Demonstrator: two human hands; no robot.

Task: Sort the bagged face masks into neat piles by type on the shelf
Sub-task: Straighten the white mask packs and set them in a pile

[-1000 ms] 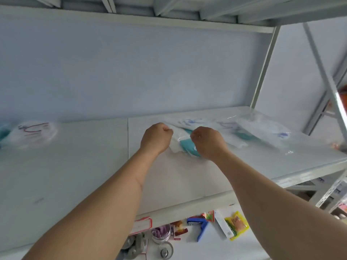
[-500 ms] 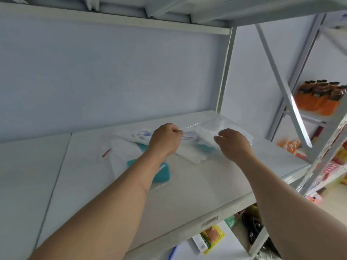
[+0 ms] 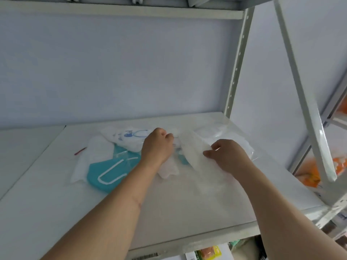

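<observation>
Beneath both our hands lies the white shelf board (image 3: 169, 212), the largest thing here, running out past our left arm to a seam and ending beyond our right arm at the grey perforated upright (image 3: 237, 72). Behind the hands rises the pale blue back wall (image 3: 112, 68).

Spread on the board between and around our hands is the loose heap of bagged face masks (image 3: 131, 147), not yet in separate piles. Just left of our left forearm lies the teal mask (image 3: 105, 171) with its white ear loop, in a clear bag, partly over a white mask (image 3: 88, 160) further left. Beyond our left hand sits a white bag with blue print (image 3: 129, 136). Under and beyond our right hand lies a clear bag (image 3: 216, 132) near the back corner.

Our left hand (image 3: 157, 147) is curled in a fist over the middle of the heap, knuckles up; we cannot tell what its fingers grip, since they are hidden beneath. Our right hand (image 3: 228, 156) pinches the edge of a long white bagged mask (image 3: 193, 152), which slants from between the two hands toward our right wrist, touching the heap.

Well left of our left hand, a small red strip (image 3: 80, 151) lies alone on the board.
</observation>
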